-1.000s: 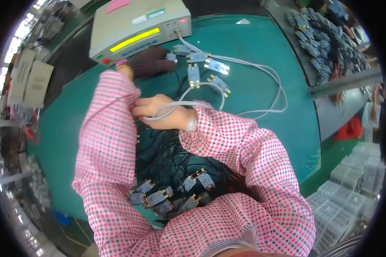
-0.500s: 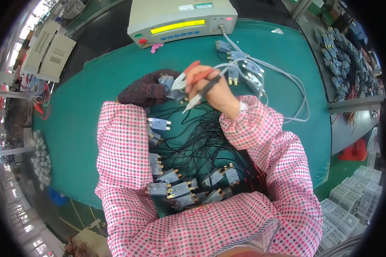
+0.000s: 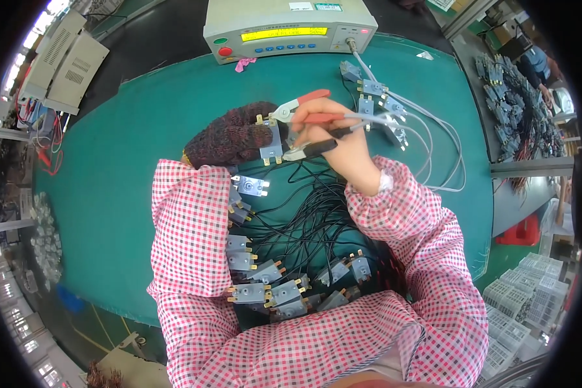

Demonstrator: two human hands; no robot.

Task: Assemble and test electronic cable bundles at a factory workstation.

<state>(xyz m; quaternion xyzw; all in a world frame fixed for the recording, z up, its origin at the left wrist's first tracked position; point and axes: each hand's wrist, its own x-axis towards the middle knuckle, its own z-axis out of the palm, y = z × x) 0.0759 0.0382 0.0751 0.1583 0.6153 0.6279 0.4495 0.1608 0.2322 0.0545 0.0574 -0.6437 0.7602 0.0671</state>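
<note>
- the work in hand looks to be midway through one piece: a grey-blue block (image 3: 271, 141) with brass tabs, held upright over the middle of the desk (image 3: 123, 161).
- the gloved left hand (image 3: 233, 136) has its fingers pinching that block, thumb across its face.
- the bare right hand (image 3: 343, 142) has its fingers closed around a red-handled clip (image 3: 284, 113) and a black-handled clip (image 3: 320, 148).
- the red-handled clip is at the upper tabs, the black-handled one near the lower tabs; whether either grips a tab, one cannot tell.
- the tester (image 3: 291, 48) behind is lit, a grey cable (image 3: 446, 129) plugged into its front.
- beyond the hands lies a small far cluster (image 3: 372, 88) of similar blocks; close to the body, a larger near cluster (image 3: 249, 294) with black wires (image 3: 307, 220).
- more blocks probably await handling, but which cluster is finished and which is left cannot be told.
</note>
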